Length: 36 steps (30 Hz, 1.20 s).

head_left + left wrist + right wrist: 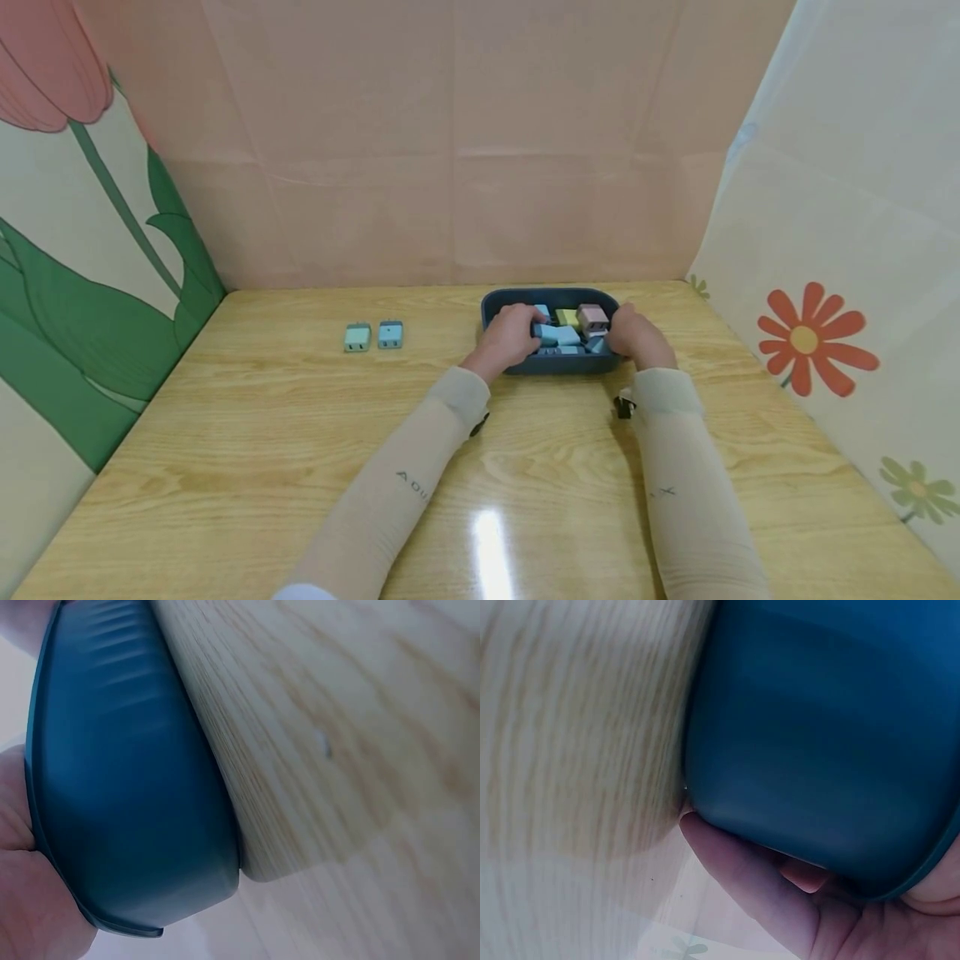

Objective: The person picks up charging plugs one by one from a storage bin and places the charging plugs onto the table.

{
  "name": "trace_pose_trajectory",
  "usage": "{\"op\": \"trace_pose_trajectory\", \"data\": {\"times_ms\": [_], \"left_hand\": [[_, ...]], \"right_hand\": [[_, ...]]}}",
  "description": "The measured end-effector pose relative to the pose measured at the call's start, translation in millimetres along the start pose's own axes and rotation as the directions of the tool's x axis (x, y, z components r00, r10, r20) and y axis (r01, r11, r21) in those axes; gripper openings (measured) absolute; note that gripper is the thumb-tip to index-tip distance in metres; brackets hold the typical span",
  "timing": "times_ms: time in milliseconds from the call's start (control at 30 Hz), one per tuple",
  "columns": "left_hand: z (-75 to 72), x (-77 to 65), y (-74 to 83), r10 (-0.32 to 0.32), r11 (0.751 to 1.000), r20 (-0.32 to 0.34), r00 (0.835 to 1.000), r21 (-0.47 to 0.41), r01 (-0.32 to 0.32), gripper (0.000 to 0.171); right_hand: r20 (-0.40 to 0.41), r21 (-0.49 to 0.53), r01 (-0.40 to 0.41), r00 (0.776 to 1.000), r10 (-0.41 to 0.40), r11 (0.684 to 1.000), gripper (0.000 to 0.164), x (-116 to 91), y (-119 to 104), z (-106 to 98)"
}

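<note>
A dark blue plastic bin (558, 365) stands on the table, holding several small charger-like blocks. A pink block (592, 317), a yellow block (567, 317) and a light blue block (558, 335) show inside. My left hand (510, 337) reaches over the bin's left side, its fingertips right at the blue blocks; what they hold, I cannot tell. My right hand (637, 333) grips the right end of the bin. In the right wrist view, a finger (742, 877) lies along the outside of the bin wall (817, 750).
Left of the bin, a mint green block (357, 337) and a blue block (390, 334) with two dark slots each stand side by side on the wooden table (247, 450). A pink cloth wall (450, 150) rises behind; flowered panels (847, 208) flank the sides.
</note>
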State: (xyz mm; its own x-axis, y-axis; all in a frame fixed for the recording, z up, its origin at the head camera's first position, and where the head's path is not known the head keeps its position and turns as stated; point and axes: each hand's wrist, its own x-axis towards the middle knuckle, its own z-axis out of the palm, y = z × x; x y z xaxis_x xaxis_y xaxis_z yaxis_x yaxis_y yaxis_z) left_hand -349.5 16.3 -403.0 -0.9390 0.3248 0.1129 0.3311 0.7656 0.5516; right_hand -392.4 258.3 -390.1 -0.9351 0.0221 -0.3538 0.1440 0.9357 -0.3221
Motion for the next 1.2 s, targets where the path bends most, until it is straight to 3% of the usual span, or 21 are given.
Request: {"op": "trace_pose_trajectory", "data": {"times_ms": [600, 900, 1067, 1200], "left_hand": [[0.2, 0.7, -1.5, 0.011, 1.000, -0.001, 1.000, -0.005, -0.011, 0.039], [-5.3, -1.2, -5.9, 0.099, 0.994, -0.027, 0.995, -0.034, -0.100, 0.041], [-16.6, -0.6, -8.8, 0.109, 0.986, -0.096, 0.989, -0.119, -0.120, 0.043], [-30.6, -4.3, -13.7, 0.097, 0.960, -0.157, 0.983, -0.244, -0.134, 0.045]], "right_hand": [[0.006, -0.005, 0.016, 1.000, -0.016, 1.000, 0.069, -5.2, -2.7, -2.0], [0.008, -0.021, 0.011, 1.000, -0.011, 1.000, 0.074, -2.4, -1.1, -0.3], [0.010, -0.027, 0.008, 1.000, -0.008, 1.000, 0.073, -3.1, -1.8, -0.8], [0.016, -0.032, 0.008, 1.000, -0.007, 0.999, 0.073, -4.2, -2.2, -1.8]]}}
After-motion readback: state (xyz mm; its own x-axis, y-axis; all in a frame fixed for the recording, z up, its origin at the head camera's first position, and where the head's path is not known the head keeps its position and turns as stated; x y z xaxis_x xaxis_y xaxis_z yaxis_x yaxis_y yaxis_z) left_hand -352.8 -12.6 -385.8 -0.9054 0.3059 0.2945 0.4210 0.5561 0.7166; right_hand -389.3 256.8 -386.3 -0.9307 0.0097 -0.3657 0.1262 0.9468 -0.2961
